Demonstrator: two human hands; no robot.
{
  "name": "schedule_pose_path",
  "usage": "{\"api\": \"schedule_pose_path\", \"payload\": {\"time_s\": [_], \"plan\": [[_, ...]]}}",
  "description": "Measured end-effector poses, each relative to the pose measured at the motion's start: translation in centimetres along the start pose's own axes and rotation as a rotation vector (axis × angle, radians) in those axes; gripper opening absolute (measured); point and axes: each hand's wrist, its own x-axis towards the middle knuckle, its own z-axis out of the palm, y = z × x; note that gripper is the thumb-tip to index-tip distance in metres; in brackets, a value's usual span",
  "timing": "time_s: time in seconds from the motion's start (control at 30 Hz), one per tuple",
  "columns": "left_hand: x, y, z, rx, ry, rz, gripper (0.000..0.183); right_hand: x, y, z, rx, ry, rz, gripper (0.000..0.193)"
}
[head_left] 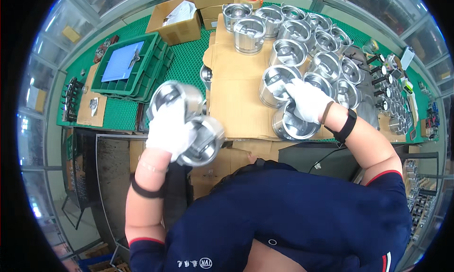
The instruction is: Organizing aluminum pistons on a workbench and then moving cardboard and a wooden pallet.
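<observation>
Both of my hands wear white gloves. My left hand (169,130) is closed on two shiny metal pistons, one piston (185,93) above it and another piston (208,142) to its right, held off the cardboard's left edge. At the near end of a group of pistons, my right hand (309,101) reaches into the open end of a piston (294,125), its fingertips by the neighbouring piston (270,93). Its fingers are curled, and their grip is partly hidden. Several more pistons (289,53) stand close together behind it on the cardboard sheet (236,97).
Stacked green trays (156,64) with a blue clipboard (122,61) stand at the left. Cardboard boxes (177,28) sit at the back. On the right are dial gauges (385,78) and more small metal parts (397,123). Another piston (206,76) shows past the cardboard's left edge.
</observation>
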Motion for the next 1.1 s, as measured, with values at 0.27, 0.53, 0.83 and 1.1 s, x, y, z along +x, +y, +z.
{"api": "schedule_pose_path", "payload": {"time_s": [0.27, 0.53, 0.83, 1.1], "plan": [[12.3, 8.4, 1.0, 0.114, -0.24, 0.192, 0.035, 0.4, 0.2, -0.7, -0.007, -0.052, 0.071, 0.032], [15.8, 10.0, 4.4, 0.202, -0.229, 0.283, 0.039, 0.8, 0.6, -0.4, 0.056, -0.035, 0.024, 0.048], [6.5, 6.4, 2.3, -0.195, 0.245, 0.354, 0.051, -2.7, 2.2, -0.9, 0.298, 0.189, -0.146, 0.06], [-18.4, -4.9, 16.4, 0.064, -0.555, -0.363, 0.047, -14.1, 2.6, -1.5, 0.223, 0.104, 0.207, 0.034]]}}
